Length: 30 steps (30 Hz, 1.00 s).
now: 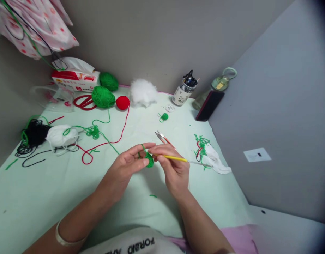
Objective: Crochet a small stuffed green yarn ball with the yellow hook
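Observation:
My left hand pinches a small green crochet piece above the middle of the table, with green yarn looped over its forefinger. My right hand is closed on a yellow-handled crochet hook, its tip at the green piece and its shaft pointing right. The green strand runs from the piece back left toward a tangle of green yarn and a green yarn ball.
Small snips lie just beyond my hands. Yarn scraps on white cloth lie right. At the back: red yarn ball, white stuffing, red scissors, tissue box, jar, phone. Black yarn and white yarn sit left.

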{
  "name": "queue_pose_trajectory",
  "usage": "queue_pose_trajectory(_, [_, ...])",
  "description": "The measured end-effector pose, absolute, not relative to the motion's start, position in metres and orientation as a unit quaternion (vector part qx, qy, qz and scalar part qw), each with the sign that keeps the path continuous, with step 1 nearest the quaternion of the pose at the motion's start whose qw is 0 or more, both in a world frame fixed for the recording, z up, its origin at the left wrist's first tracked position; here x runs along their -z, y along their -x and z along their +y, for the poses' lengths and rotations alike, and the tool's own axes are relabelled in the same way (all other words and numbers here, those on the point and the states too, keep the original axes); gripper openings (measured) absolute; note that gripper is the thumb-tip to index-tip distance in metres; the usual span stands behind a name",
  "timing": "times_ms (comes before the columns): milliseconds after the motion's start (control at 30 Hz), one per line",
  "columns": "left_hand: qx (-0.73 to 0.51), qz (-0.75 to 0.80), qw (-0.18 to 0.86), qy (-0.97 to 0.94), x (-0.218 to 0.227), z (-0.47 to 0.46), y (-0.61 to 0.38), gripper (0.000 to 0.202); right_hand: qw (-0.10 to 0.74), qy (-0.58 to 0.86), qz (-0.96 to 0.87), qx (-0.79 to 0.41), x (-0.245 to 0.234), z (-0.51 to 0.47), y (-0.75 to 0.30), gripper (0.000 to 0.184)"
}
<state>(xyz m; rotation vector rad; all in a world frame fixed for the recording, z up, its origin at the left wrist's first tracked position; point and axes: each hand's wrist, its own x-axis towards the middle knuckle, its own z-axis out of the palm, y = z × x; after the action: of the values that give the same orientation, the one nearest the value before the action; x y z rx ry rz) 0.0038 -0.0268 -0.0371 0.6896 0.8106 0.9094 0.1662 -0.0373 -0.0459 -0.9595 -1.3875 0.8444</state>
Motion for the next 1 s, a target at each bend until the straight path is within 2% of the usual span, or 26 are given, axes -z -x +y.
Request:
queue_pose_trajectory(67, [-0.425,0.390,0.743,-0.338,0.039,-0.028,-0.006,0.039,0.585,0.414,-0.616,-0.328,0.047,-0.039,-0.165,0.021])
queue_pose_trajectory(167, [-0.454,0.406,0.725,-0.323,0.039,-0.030,-0.009,0.048,0.561,0.420,-0.668,-0.251,0.049,-0.043,-0.164,0.030])
queue_pose_trajectory(267, [-0.440,0.380,0.772,-0.257,0.036,-0.028,-0.011,0.048,0.509,0.411,-0.749,-0.100,0.051,-0.046,-0.164,0.038])
queue_pose_trajectory(333, [-0.411,0.345,0.818,-0.206,0.036,-0.026,-0.010,0.039,0.511,0.397,-0.759,-0.068,0.051,-0.046,-0.165,0.038])
queue_pose_trajectory(400, [-0.404,0.317,0.840,-0.174,0.036,-0.023,-0.007,0.032,0.561,0.400,-0.713,-0.129,0.049,-0.044,-0.167,0.031])
queue_pose_trajectory(500, [-0.427,0.313,0.828,-0.184,0.037,-0.021,-0.003,0.031,0.637,0.402,-0.592,-0.286,0.044,-0.040,-0.167,0.021])
queue_pose_trajectory(600, [-0.415,0.325,0.811,-0.252,0.036,-0.022,-0.003,0.034,0.628,0.377,-0.554,-0.396,0.042,-0.037,-0.165,0.018])
queue_pose_trajectory(767, [-0.402,0.337,0.779,-0.342,0.036,-0.026,-0.003,0.038,0.609,0.407,-0.527,-0.430,0.046,-0.034,-0.166,0.014])
queue_pose_trajectory(900, [-0.402,0.366,0.758,-0.360,0.038,-0.025,0.001,0.043,0.616,0.395,-0.462,-0.501,0.047,-0.031,-0.170,0.019])
queue_pose_trajectory(1000, [-0.411,0.378,0.743,-0.370,0.040,-0.025,0.003,0.042,0.612,0.385,-0.468,-0.509,0.044,-0.031,-0.171,0.021])
